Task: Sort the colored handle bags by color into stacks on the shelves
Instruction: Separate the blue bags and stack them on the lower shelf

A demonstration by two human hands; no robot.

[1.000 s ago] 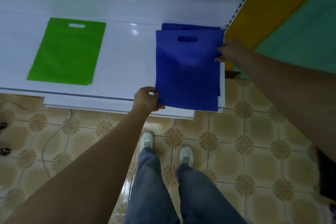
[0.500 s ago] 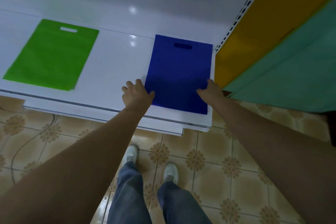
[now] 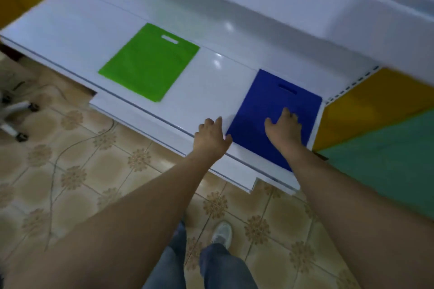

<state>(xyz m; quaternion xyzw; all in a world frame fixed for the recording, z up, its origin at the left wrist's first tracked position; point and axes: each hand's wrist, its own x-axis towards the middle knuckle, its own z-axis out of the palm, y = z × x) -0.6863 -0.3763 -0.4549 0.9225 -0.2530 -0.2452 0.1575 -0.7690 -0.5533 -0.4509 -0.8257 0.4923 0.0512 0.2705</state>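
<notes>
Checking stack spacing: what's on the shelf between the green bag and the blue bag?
Nothing: in the head view only bare white shelf separates the green bag from the blue bag.

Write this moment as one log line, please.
stage: squaring blue stack | right hand: on blue bags | left hand: at stack's left edge | green bags: untouched

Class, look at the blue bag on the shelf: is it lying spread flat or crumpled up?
Spread flat. The blue bag shows straight edges and square corners on the white shelf, and the right hand rests on it.
</notes>
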